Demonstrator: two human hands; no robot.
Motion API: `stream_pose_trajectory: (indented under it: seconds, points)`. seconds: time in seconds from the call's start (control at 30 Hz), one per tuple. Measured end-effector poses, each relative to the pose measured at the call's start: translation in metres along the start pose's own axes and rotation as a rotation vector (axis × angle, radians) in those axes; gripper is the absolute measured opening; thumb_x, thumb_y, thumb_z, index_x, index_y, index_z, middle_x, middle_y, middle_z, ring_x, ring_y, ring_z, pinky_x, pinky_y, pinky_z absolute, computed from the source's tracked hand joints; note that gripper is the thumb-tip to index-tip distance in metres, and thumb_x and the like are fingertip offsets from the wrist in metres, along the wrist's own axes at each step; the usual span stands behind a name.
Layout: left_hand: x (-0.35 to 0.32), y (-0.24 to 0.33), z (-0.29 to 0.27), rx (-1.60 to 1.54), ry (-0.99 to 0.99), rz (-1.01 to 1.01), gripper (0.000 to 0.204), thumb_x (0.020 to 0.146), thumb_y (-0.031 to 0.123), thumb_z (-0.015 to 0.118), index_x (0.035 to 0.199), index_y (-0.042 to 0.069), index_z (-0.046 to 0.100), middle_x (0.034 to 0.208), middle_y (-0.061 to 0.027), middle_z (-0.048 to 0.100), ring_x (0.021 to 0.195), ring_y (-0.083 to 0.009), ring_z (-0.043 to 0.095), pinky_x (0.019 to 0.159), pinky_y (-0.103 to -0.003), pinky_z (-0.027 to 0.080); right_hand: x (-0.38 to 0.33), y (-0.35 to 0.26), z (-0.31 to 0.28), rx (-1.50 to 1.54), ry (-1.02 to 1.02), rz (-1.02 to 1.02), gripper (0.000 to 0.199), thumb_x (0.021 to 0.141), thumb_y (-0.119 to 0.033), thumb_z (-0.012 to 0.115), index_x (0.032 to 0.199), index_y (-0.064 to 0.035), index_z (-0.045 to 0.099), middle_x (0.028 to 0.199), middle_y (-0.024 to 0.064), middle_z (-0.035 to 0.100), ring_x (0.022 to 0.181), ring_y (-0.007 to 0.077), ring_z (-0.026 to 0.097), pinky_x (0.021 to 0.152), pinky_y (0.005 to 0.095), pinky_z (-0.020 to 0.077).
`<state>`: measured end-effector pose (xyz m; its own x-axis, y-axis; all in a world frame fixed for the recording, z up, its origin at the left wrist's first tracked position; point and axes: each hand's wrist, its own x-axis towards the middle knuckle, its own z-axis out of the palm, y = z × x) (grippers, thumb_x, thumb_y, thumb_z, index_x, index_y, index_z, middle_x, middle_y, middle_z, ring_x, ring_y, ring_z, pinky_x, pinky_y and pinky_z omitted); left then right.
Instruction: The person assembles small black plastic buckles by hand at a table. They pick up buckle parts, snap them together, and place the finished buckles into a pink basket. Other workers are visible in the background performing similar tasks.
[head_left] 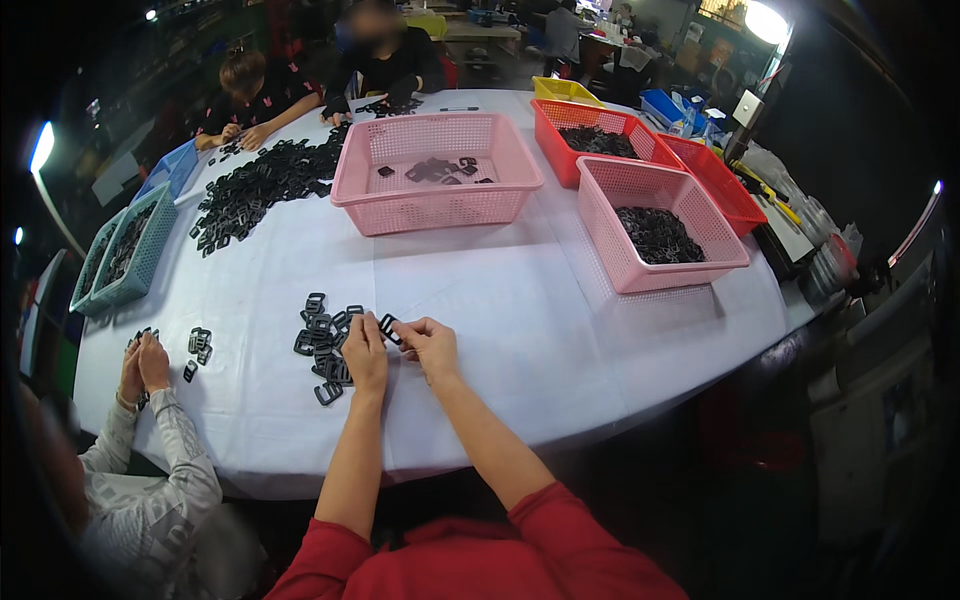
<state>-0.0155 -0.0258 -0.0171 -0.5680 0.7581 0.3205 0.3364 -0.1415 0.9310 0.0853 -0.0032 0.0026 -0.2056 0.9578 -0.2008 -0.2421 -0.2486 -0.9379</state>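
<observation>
A black plastic strap buckle [389, 327] is pinched between the thumb and fingers of my right hand [430, 346], raised a little over the white table. Close beside it, my left hand [366, 352] has its fingers pressed together at the buckle's left edge. Whatever those fingers hold is hidden behind them. Just left of my left hand lies a loose pile of similar black buckles [321, 338], partly covered by that hand.
A pink basket [435, 215] with a few buckles stands ahead. Another pink basket [690, 275] and a red basket [560, 150], holding black pieces, are at right. A large buckle heap [265, 190] and teal basket [150, 245] are at left. Co-workers' hands [148, 362] work along the left and far edges.
</observation>
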Motion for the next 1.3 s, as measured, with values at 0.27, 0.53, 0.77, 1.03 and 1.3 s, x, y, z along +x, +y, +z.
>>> stream_pose_trajectory:
  seconds: [0.27,0.53,0.77,1.03,1.3]
  points:
    - [-0.005,-0.001,0.005,-0.281,-0.194,-0.142,0.016,0.088,0.013,0.057,0.100,0.001,0.057,0.079,-0.0016,0.059,0.062,-0.0057,0.053,0.051,-0.019,0.043,0.016,-0.005,-0.032,0.082,-0.256,-0.022,0.020,0.085,-0.016,0.063,0.092,0.0017,0.065,0.078,0.0068,0.066,0.068,0.0129,0.064,0.063,0.0215,0.0516]
    - [0.003,0.017,-0.015,-0.462,-0.331,-0.449,0.020,0.092,0.029,0.052,0.097,0.010,0.058,0.063,0.0035,0.051,0.050,-0.0036,0.045,0.042,-0.017,0.031,0.010,-0.011,-0.032,-0.648,0.009,-0.440,0.010,0.076,-0.012,0.068,0.083,-0.0053,0.067,0.074,0.0027,0.065,0.061,0.0129,0.061,0.054,0.0287,0.0466]
    - [0.007,0.016,-0.012,-0.557,-0.361,-0.515,0.022,0.092,0.034,0.051,0.090,0.011,0.051,0.068,-0.0001,0.054,0.061,-0.0082,0.054,0.045,-0.020,0.039,0.012,-0.002,-0.028,-0.533,-0.044,-0.677,0.009,0.076,-0.009,0.067,0.083,-0.0025,0.067,0.077,0.0040,0.063,0.067,0.0133,0.060,0.056,0.0268,0.0460]
    - [-0.003,0.015,-0.002,-0.830,-0.504,-0.791,0.043,0.097,0.041,0.030,0.088,0.005,0.052,0.066,-0.0043,0.055,0.057,-0.0156,0.054,0.050,-0.027,0.044,0.013,-0.003,-0.024,-0.147,-0.235,-0.375,0.013,0.081,-0.009,0.065,0.093,-0.0057,0.069,0.086,0.0014,0.056,0.076,0.0090,0.053,0.064,0.0215,0.0435]
    - [-0.001,0.006,-0.004,-0.766,-0.507,-0.699,0.029,0.095,0.032,0.039,0.087,0.006,0.050,0.074,-0.0069,0.057,0.065,-0.0164,0.057,0.053,-0.026,0.043,-0.002,-0.016,-0.021,-0.256,-0.092,-0.308,0.011,0.076,-0.002,0.068,0.086,0.0009,0.066,0.085,0.0030,0.058,0.068,0.0118,0.059,0.059,0.0232,0.0495]
